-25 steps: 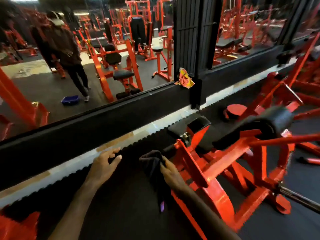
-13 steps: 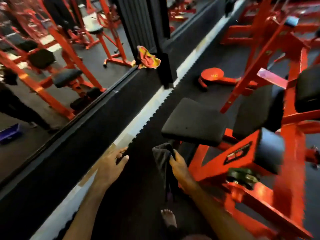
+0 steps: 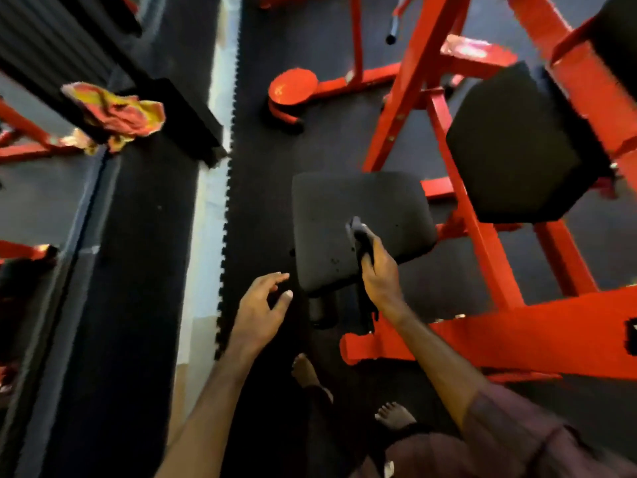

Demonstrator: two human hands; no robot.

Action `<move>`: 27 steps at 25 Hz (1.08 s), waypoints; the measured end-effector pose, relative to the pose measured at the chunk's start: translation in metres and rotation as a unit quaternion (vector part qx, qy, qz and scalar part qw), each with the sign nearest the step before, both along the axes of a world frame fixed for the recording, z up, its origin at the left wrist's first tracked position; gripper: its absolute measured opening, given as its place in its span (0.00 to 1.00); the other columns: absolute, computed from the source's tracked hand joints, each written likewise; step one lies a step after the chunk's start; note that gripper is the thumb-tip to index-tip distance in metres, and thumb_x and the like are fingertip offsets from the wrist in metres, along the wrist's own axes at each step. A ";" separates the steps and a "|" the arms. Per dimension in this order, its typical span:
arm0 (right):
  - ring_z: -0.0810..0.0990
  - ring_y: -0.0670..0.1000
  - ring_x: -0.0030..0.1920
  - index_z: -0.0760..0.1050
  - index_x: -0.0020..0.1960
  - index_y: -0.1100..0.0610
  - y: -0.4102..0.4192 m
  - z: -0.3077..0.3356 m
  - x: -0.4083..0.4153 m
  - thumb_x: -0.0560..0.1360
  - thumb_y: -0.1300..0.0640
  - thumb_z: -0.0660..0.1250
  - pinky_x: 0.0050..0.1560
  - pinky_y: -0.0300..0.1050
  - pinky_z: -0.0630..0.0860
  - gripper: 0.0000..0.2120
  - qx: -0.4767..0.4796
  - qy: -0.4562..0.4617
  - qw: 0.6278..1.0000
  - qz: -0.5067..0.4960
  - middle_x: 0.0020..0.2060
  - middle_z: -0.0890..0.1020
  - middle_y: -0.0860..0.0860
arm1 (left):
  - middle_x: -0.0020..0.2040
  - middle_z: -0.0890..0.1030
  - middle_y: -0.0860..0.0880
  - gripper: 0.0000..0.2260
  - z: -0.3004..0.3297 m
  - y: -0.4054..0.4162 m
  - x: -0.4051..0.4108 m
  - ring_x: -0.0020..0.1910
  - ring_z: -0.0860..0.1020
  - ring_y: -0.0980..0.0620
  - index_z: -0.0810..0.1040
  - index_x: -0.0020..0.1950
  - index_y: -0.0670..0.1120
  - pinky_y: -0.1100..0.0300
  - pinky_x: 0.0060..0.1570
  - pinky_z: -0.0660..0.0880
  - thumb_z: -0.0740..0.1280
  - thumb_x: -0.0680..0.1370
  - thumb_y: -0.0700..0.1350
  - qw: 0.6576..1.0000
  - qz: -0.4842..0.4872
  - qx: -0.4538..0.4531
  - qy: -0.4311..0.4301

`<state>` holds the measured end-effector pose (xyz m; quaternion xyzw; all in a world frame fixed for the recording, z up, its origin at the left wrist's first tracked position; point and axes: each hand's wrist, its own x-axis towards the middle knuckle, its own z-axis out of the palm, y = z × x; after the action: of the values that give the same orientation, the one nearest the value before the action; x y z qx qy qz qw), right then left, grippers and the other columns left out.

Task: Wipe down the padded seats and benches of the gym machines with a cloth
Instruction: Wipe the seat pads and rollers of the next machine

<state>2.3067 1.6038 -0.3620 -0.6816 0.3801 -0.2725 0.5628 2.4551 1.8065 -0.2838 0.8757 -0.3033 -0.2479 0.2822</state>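
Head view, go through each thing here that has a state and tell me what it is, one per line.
right hand: grips the dark cloth, over the seat pad
dark cloth: bunched, its top on the seat pad
left hand: fingers spread, holding nothing
seat pad: level, speckled with small marks
back pad: tilted, untouched
yellow and red rag: crumpled on the ledge

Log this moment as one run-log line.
right hand: grips dark cloth on seat pad | left hand: open, beside pad | second pad: untouched
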 end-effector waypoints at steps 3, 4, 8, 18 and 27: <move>0.66 0.48 0.80 0.66 0.81 0.55 0.007 -0.065 0.066 0.78 0.65 0.61 0.81 0.54 0.62 0.31 -0.081 0.071 0.994 -0.031 0.78 0.71 0.49 | 0.66 0.76 0.57 0.18 -0.051 -0.036 0.070 0.64 0.76 0.59 0.79 0.72 0.51 0.56 0.68 0.75 0.72 0.82 0.44 0.998 -0.064 0.001 0.021; 0.61 0.50 0.82 0.63 0.82 0.52 0.014 -0.092 0.085 0.79 0.62 0.62 0.81 0.63 0.59 0.32 -0.112 0.136 0.984 0.008 0.80 0.68 0.49 | 0.66 0.76 0.57 0.18 -0.073 -0.045 0.094 0.65 0.76 0.59 0.79 0.72 0.51 0.55 0.68 0.76 0.72 0.82 0.44 0.997 -0.073 -0.003 0.030; 0.39 0.53 0.85 0.61 0.83 0.45 0.033 -0.162 0.120 0.77 0.45 0.66 0.75 0.80 0.37 0.36 -0.221 0.356 0.888 0.190 0.86 0.48 0.47 | 0.69 0.76 0.54 0.19 -0.142 -0.073 0.163 0.65 0.77 0.57 0.78 0.73 0.50 0.54 0.68 0.77 0.72 0.82 0.42 0.994 -0.089 -0.005 0.069; 0.37 0.71 0.82 0.44 0.85 0.40 0.040 -0.188 0.177 0.79 0.25 0.51 0.70 0.85 0.43 0.41 -0.279 0.498 0.819 0.055 0.86 0.42 0.54 | 0.83 0.62 0.53 0.28 -0.258 -0.146 0.197 0.81 0.63 0.57 0.59 0.85 0.51 0.58 0.78 0.65 0.64 0.86 0.51 0.987 -0.041 -0.077 0.136; 0.44 0.64 0.84 0.51 0.86 0.53 0.038 -0.194 0.166 0.85 0.42 0.55 0.78 0.75 0.47 0.34 -0.261 0.465 0.846 -0.014 0.85 0.49 0.56 | 0.87 0.46 0.52 0.28 -0.293 -0.144 0.167 0.84 0.46 0.60 0.48 0.87 0.47 0.59 0.84 0.46 0.55 0.89 0.51 0.990 -0.042 -0.094 0.100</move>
<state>2.4729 1.6419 -0.5558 -0.8448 0.5217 -0.0208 0.1172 2.6218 1.6622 -0.5765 0.8026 -0.3316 -0.3165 0.3818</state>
